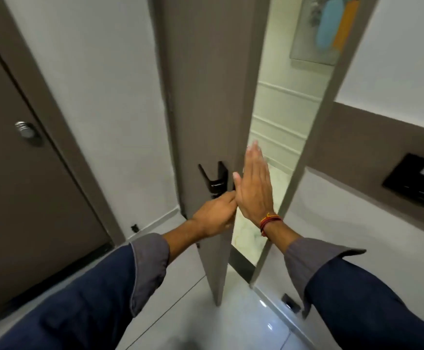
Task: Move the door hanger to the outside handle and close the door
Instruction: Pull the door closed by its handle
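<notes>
Door [206, 97] ajar, grey-brown, white walls [105, 72], glossy pale floor tiles [256, 324]

Both my arms reach forward, dark blue sleeves with grey cuffs turned back off the forearms. My left hand [216, 214] is low, back of the hand up, fingers curled forward and hidden from me, knuckles just meeting the heel of my other palm. My right hand [255, 184] stands flat and upright, fingers straight and pressed together, thumb alongside, red and yellow threads around that wrist
</notes>
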A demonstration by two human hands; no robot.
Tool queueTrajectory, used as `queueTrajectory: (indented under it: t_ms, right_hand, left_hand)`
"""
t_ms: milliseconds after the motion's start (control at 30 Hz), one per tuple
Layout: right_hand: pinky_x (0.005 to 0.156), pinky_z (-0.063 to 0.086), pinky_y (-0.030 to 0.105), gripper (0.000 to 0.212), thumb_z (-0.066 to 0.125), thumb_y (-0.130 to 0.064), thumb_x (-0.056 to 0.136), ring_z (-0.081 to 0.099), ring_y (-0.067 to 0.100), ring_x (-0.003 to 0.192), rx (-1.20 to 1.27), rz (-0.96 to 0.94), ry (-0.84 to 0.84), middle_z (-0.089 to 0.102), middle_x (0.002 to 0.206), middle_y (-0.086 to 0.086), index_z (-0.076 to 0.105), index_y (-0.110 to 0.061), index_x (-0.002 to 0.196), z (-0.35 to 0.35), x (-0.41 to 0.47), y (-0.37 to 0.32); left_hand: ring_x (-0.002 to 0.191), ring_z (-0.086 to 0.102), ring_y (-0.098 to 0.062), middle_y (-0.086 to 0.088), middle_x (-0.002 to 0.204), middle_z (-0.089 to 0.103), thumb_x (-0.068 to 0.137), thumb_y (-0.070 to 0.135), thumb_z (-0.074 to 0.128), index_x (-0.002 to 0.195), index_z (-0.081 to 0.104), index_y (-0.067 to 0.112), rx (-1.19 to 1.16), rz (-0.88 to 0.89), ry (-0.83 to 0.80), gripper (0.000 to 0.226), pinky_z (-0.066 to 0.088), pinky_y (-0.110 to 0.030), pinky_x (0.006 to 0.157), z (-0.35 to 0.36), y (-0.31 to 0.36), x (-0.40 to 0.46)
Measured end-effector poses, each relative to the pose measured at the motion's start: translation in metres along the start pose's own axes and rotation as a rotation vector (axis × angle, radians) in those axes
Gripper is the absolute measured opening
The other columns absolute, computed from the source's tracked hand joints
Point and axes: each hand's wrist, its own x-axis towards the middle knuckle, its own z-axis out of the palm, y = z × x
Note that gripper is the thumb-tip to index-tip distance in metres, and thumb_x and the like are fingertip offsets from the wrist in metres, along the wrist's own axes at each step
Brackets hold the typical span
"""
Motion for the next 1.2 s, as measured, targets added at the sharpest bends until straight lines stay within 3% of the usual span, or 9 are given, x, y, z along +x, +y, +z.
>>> queueTrajectory:
  t_ms: [67, 133, 267, 367, 500, 633, 733, 967, 1200]
  right_hand:
    - [0.134, 0.016, 0.051, 0.08, 0.044, -0.035, 0.106, 0.007, 0.037, 0.165, 0.016, 0.014, 0.089, 0.004, 0.176, 0.023, 0.01, 0.005, 0.166, -0.003, 0.013, -0.018]
    - [0.133, 0.017, 0.054, 0.084, 0.047, -0.039, 0.104, 0.005, 0.04, 0.164, -0.087, -0.001, 0.133, 0.005, 0.174, 0.028, 0.01, 0.007, 0.165, -0.005, 0.024, -0.026]
    - [0.135, 0.003, 0.046, 0.086, 0.051, -0.037, 0.102, -0.004, 0.035, 0.162, -0.293, -0.16, 0.168, 0.007, 0.173, 0.027, 0.01, 0.006, 0.164, -0.005, 0.038, -0.035]
    - [0.133, -0.007, 0.041, 0.087, 0.052, -0.037, 0.102, -0.005, 0.034, 0.161, -0.371, -0.201, 0.208, -0.002, 0.174, 0.023, 0.01, 0.007, 0.164, -0.002, 0.046, -0.033]
    - [0.133, 0.004, 0.042, 0.084, 0.047, -0.035, 0.107, -0.002, 0.03, 0.163, -0.416, -0.258, 0.267, -0.021, 0.172, 0.019, -0.001, 0.005, 0.164, 0.0, 0.05, -0.011]
    - [0.134, -0.002, 0.04, 0.085, 0.04, -0.035, 0.11, -0.024, 0.027, 0.162, -0.453, -0.28, 0.291, -0.029, 0.172, 0.015, -0.015, 0.001, 0.164, 0.003, 0.057, 0.008]
    - [0.134, -0.008, 0.04, 0.088, 0.043, -0.036, 0.109, -0.025, 0.028, 0.162, -0.506, -0.266, 0.305, -0.027, 0.172, 0.016, -0.014, 0.002, 0.164, 0.004, 0.061, 0.02]
    - [0.135, -0.001, 0.041, 0.093, 0.041, -0.05, 0.109, -0.03, 0.03, 0.16, -0.715, -0.2, 0.296, -0.03, 0.171, 0.019, -0.012, 0.003, 0.164, -0.006, 0.073, 0.068]
    - [0.131, 0.01, 0.044, 0.091, 0.046, -0.059, 0.106, -0.001, 0.031, 0.161, -0.877, -0.125, 0.195, -0.006, 0.172, 0.02, 0.016, 0.001, 0.166, -0.019, 0.092, 0.116]
  left_hand:
    - [0.099, 0.055, -0.025, -0.01, 0.119, 0.054, 0.087, 0.011, 0.059, 0.129, 0.048, 0.011, 0.054, -0.069, 0.108, 0.043, 0.058, -0.046, 0.076, -0.014, -0.024, -0.018]
    - [0.107, 0.055, -0.028, -0.011, 0.122, 0.054, 0.089, 0.013, 0.059, 0.131, 0.049, 0.009, 0.087, -0.159, 0.208, 0.043, 0.056, -0.046, 0.086, -0.027, -0.049, -0.028]
    - [0.15, 0.03, -0.027, -0.01, 0.163, 0.03, 0.103, 0.033, 0.048, 0.159, 0.017, 0.012, 0.233, -0.161, 0.125, 0.067, 0.029, -0.048, 0.123, -0.037, -0.077, -0.025]
    - [0.155, 0.015, -0.025, -0.012, 0.168, 0.018, 0.108, 0.044, 0.03, 0.16, 0.009, 0.009, 0.259, -0.094, 0.053, 0.067, 0.014, -0.048, 0.128, -0.028, -0.072, -0.008]
    - [0.155, 0.012, -0.034, -0.025, 0.165, 0.017, 0.111, 0.031, 0.025, 0.156, 0.008, -0.006, 0.37, -0.112, 0.055, 0.061, 0.007, -0.045, 0.128, -0.008, -0.061, 0.011]
    - [0.154, 0.017, -0.036, -0.028, 0.163, 0.021, 0.11, 0.029, 0.026, 0.155, 0.01, -0.008, 0.398, -0.06, 0.066, 0.06, 0.009, -0.044, 0.128, -0.004, -0.061, 0.024]
    - [0.153, 0.021, -0.036, -0.029, 0.162, 0.025, 0.109, 0.026, 0.03, 0.155, 0.013, -0.009, 0.37, -0.002, 0.08, 0.06, 0.011, -0.042, 0.128, -0.004, -0.065, 0.033]
    - [0.152, 0.026, -0.035, -0.029, 0.16, 0.028, 0.11, 0.026, 0.033, 0.154, 0.016, -0.009, 0.33, 0.089, 0.106, 0.059, 0.014, -0.039, 0.125, 0.01, -0.055, 0.08]
    - [0.148, 0.032, -0.04, -0.032, 0.158, 0.031, 0.111, 0.025, 0.03, 0.153, 0.016, -0.011, 0.362, 0.116, 0.097, 0.057, 0.027, -0.047, 0.124, 0.031, -0.039, 0.139]
